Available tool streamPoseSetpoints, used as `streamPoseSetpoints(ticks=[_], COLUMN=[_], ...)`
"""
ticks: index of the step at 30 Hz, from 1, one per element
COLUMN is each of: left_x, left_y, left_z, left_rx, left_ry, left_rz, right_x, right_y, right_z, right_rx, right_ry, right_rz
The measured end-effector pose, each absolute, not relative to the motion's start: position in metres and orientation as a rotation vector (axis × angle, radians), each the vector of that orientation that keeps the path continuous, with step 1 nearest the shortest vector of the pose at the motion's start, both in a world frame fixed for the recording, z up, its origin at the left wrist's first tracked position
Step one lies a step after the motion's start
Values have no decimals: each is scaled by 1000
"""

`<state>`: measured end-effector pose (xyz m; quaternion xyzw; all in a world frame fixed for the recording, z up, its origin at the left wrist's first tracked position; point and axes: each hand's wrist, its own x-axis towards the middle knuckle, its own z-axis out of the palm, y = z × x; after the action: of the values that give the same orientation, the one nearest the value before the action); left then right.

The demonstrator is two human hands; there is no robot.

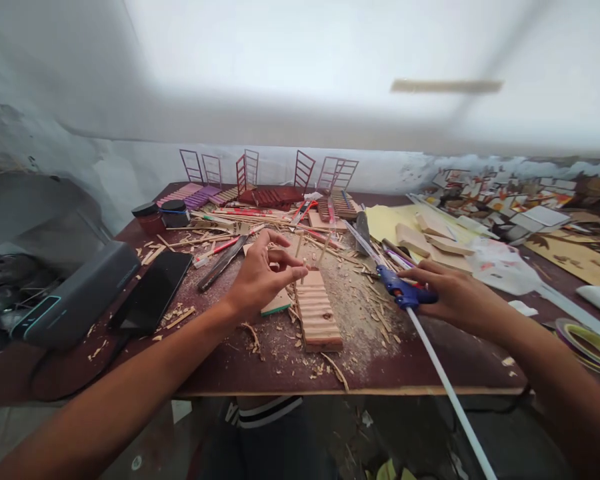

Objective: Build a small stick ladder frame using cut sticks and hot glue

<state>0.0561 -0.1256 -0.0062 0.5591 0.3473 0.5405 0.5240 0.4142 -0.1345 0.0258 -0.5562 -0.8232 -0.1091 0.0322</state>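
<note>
Glue gun [403, 288] coloured blue, glue stick [450, 387] white. Ridged block [317, 300] seen in pale tan, banded crosswise, marked by a dark knot [327, 315]. Tabletop [220, 377] finished in dark maroon. Slatted seats coloured dark red [273, 197] and purple [203, 195]. Sheet [383, 223] tinted yellow. Grey device [90, 287] trimmed in teal. Phone [153, 293] black. Dark garment [275, 440] banded with white stripes.

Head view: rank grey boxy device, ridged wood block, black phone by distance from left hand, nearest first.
1. Ridged wood block: just right of the left hand.
2. Black phone: left of that hand.
3. Grey boxy device: farther left, past the phone.
</note>
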Motion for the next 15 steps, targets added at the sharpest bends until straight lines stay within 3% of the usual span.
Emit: streamPoseSetpoints(ticks=[4, 11, 15], left_x=[54, 54, 55], left_y=[-123, -123, -122], left_z=[-5, -4, -6], left_rx=[1139, 984, 972], left_ry=[773, 755, 785], left_rz=[1298, 1281, 1298], right_x=[413, 338, 284], right_y=[-136, -143, -133], right_z=[46, 79, 76], right_rx=[-1628, -1209, -1072], right_ry=[-2623, -2414, -2477], right_rz=[119, -39, 95])
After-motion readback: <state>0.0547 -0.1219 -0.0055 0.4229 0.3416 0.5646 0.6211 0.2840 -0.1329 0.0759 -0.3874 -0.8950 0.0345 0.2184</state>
